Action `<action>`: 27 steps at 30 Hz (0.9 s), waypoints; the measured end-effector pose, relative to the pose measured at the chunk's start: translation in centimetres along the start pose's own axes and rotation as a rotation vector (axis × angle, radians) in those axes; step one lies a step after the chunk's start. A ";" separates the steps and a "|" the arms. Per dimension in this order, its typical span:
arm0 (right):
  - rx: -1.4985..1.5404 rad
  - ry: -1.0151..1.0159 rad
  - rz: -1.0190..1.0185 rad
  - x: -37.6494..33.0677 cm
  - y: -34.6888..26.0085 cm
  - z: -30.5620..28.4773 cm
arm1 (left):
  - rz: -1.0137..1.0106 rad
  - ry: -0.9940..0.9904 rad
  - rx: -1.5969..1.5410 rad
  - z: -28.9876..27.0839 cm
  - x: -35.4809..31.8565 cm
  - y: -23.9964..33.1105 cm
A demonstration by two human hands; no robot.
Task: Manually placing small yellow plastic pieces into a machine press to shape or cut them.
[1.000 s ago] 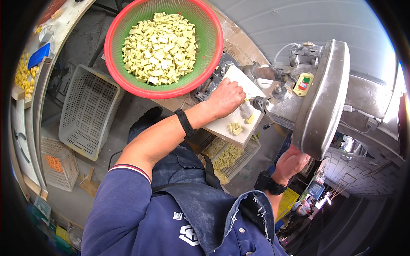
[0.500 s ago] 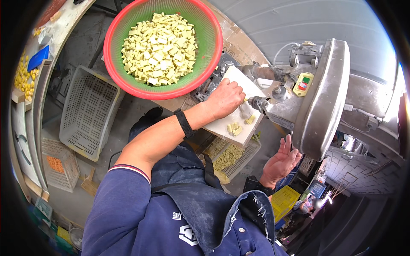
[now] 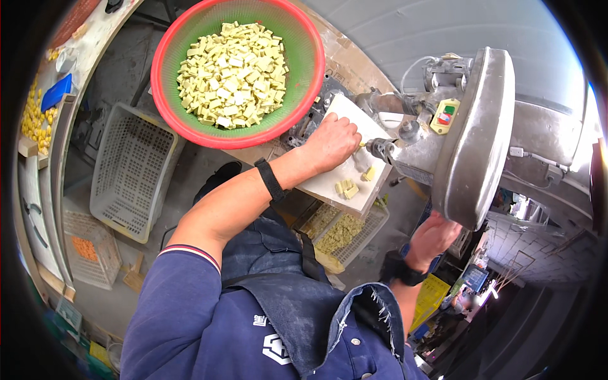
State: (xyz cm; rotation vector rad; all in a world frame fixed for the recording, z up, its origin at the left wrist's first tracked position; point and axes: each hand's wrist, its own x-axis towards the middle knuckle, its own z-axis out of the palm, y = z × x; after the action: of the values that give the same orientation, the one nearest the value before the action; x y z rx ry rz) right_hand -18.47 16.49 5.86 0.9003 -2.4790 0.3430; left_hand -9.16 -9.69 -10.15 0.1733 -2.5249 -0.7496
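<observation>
My left hand [image 3: 332, 144] is closed over the white board [image 3: 347, 109], its fingertips beside the chuck [image 3: 382, 150] of a drill press [image 3: 476, 136]. A sliver of yellow at the fingertips matches the small blocks around; the fingers cover most of it. Several loose small yellow blocks [image 3: 346, 188] lie on the board's near part. My right hand [image 3: 432, 239] reaches up to the lower end of the press's long metal housing. It is blurred and its fingertips are partly hidden there. A red-rimmed green basket [image 3: 239, 136] at the far left of the board holds a heap of such blocks.
Below the board stands a pale crate [image 3: 364, 239] with yellowish pieces. Grey [image 3: 134, 171] and white [image 3: 92, 247] crates stand on the floor at left, beside a table [image 3: 85, 38]. A yellow crate [image 3: 430, 301] sits near my right forearm. A switch box [image 3: 446, 116] is on the press.
My right hand has moved up and right from beside the housing to its lower end. The left hand stays at the chuck. The view has shifted slightly.
</observation>
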 end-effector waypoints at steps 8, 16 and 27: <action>0.612 -0.128 0.163 5.2 4.9 2.5 | -0.003 -0.119 -0.023 -1.6 1.0 0.1; 0.917 -0.165 0.248 3.6 5.8 2.2 | -0.070 -0.062 -0.070 -2.8 0.7 0.0; 1.311 -0.232 0.309 5.2 6.3 2.8 | -0.026 -0.056 -0.027 0.0 1.3 1.1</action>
State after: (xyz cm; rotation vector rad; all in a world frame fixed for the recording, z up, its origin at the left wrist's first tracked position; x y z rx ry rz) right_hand -27.04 17.39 5.66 0.9726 -2.3957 2.2082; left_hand -10.27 -9.04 -9.00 0.1791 -2.5685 -0.8093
